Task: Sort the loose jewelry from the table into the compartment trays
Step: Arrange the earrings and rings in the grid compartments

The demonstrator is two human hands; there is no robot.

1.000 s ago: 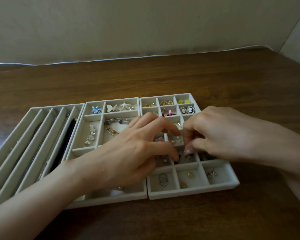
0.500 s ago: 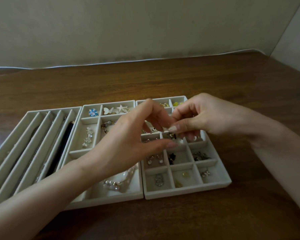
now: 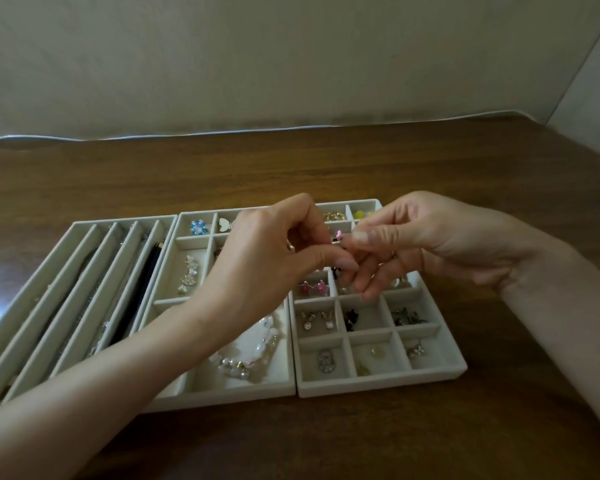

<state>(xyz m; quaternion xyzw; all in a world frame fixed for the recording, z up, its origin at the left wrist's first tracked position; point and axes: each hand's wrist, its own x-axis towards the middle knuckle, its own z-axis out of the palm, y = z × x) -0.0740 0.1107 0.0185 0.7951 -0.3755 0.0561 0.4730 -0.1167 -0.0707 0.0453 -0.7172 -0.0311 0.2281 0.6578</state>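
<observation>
A pale wall (image 3: 291,57), a thin white strip (image 3: 222,133) along its foot.

Our left hand (image 3: 257,258) and right hand (image 3: 430,244) are bare, and so are both forearms (image 3: 125,368) as far as we see them. Just right of the left hand's thumb (image 3: 329,259), a right-hand finger wears what looks like a thin gold-toned band (image 3: 394,253). Our nails (image 3: 360,236) are rounded and slightly long.
</observation>
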